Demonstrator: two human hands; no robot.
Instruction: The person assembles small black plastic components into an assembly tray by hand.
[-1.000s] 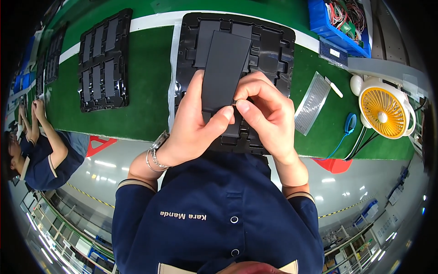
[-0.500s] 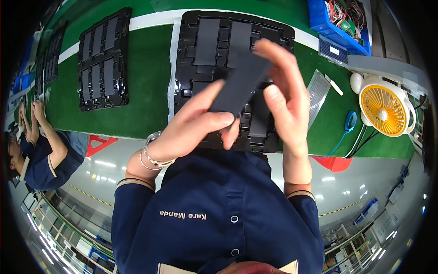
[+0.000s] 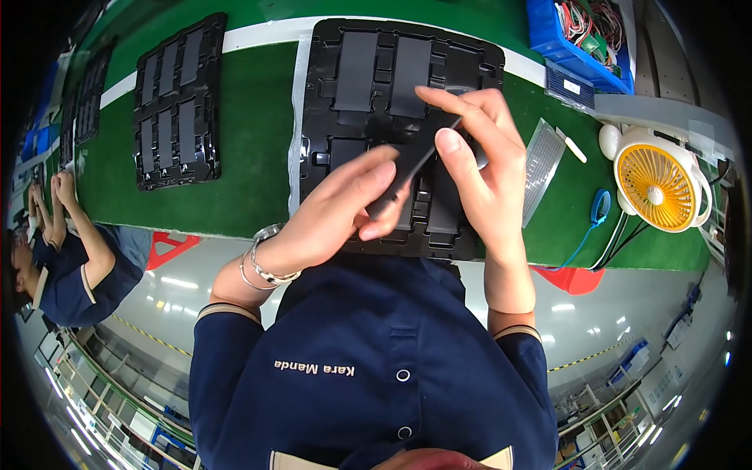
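A green work mat (image 3: 251,141) is covering the bench, and a large black moulded tray (image 3: 329,94) is lying on it straight ahead of the person, with flat dark panels sitting in its upper pockets. A second, smaller black tray (image 3: 178,102) is lying well apart to the left. A yellow desk fan (image 3: 656,190) is standing at the right edge, and a blue bin (image 3: 568,39) of wired parts is sitting at the top right. Above the large tray, the left hand (image 3: 333,219) and the right hand (image 3: 482,164) are both holding a thin dark flat panel (image 3: 407,172), seen nearly edge-on and tilted, fingers closed on it from either side. A co-worker's arm (image 3: 74,227) is resting far left
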